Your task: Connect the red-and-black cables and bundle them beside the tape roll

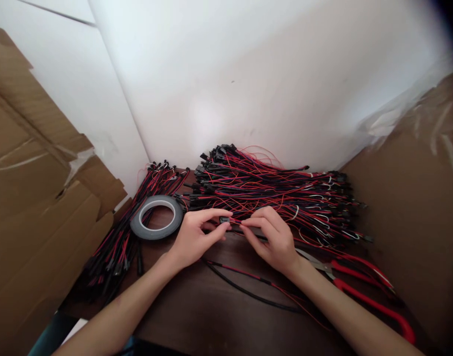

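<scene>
Connector [224, 220] within left grip [194, 233]

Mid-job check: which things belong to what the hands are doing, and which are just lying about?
In hand:
- black connector, left hand
- red wire, right hand

Lying about, not held:
- grey tape roll
- red-handled scissors
- larger wire pile
- smaller wire pile

Tabletop [200, 311], dark brown. Far edge: large pile of red-and-black wires [256, 188] with black ends. Left edge: smaller wire pile [117, 242], grey tape roll [135, 225] partly over it. Right edge: red-handled scissors [347, 269]. Centre: left hand [195, 235] pinching black connector [224, 219]; right hand [273, 237] pinching its red wires [236, 222]. Towards front edge: loose black cable [249, 295].
</scene>
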A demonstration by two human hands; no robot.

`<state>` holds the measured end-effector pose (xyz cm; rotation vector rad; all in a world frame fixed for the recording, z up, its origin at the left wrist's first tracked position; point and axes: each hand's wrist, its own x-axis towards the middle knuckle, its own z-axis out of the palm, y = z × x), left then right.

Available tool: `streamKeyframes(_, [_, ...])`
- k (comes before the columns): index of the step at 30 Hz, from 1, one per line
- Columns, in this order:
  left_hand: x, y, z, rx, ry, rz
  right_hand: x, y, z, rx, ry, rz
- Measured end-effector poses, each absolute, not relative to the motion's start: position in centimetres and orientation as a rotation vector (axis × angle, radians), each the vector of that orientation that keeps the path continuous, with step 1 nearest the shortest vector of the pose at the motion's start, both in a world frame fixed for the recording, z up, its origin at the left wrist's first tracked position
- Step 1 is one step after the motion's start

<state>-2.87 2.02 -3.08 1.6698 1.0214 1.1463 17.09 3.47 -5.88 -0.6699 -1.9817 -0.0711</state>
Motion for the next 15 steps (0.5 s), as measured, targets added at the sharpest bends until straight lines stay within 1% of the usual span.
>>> streamKeyframes(12, [-2.88, 2.11, -2.81, 1.813, 1.023, 1.143, 16.93, 3.02, -5.59, -0.734, -1.984, -0.121])
streamKeyframes(15, [-2.88, 2.10, -2.81, 1.765, 1.032, 1.151, 16.49, 2.58, -5.34, -0.776, -1.961, -0.064])
